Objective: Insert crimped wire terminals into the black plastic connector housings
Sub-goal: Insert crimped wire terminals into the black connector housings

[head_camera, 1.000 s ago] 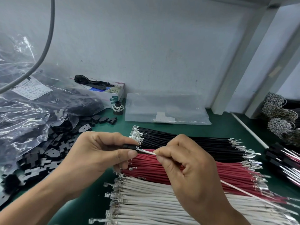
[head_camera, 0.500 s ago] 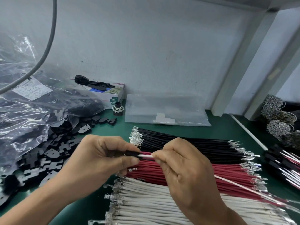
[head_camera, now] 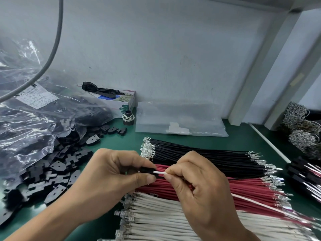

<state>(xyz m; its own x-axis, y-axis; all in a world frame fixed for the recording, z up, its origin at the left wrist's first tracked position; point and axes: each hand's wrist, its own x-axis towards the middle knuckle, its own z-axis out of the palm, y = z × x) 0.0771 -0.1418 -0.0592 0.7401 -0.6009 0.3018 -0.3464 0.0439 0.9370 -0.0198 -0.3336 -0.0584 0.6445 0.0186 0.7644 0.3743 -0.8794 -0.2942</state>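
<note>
A black connector housing point(head_camera: 145, 170) is pinched in the left hand point(head_camera: 111, 174) above the wire bundles; the white wire point(head_camera: 160, 172) is pinched by the right hand point(head_camera: 196, 186), terminal apparently entering. A straight push until seated is judged next.

Single view, head-worn wide-angle camera. It looks forward and down over the green counter point(head_camera: 121, 141) toward the far wall point(head_camera: 173, 58). Close range: the left hand point(head_camera: 111, 173) and right hand point(head_camera: 196, 185) fill the near centre, forearms entering from the bottom edge. Straight lines bow at the frame edges, e.g. the post point(head_camera: 271, 66) at far right. No second view, so no overlap.
</note>
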